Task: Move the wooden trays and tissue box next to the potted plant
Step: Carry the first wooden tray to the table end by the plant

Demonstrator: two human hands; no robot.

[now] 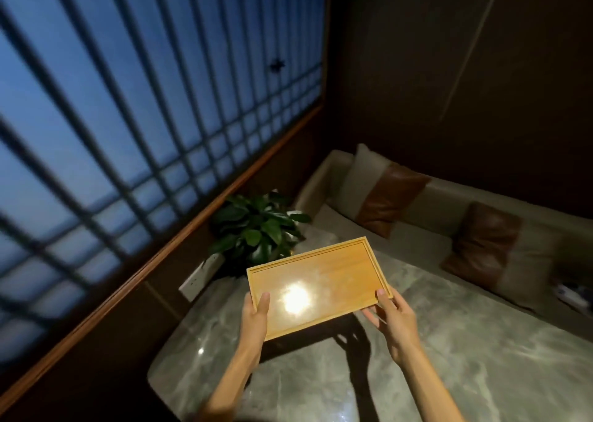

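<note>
A light wooden tray (321, 280) with a raised rim hangs above the marble table (481, 357), held level between both hands. My left hand (255, 317) grips its near left corner, thumb on top. My right hand (393, 319) grips its near right corner, thumb on the rim. The potted plant (256, 226), dark green and leafy, stands at the table's far left corner, just beyond the tray's far edge. A lamp's glare reflects off the tray's floor. No tissue box or other tray is in view.
A white socket strip (200, 275) lies by the plant against the wall. A beige bench with brown and beige cushions (390, 197) runs along the table's far side. A lattice window (128, 101) fills the left wall.
</note>
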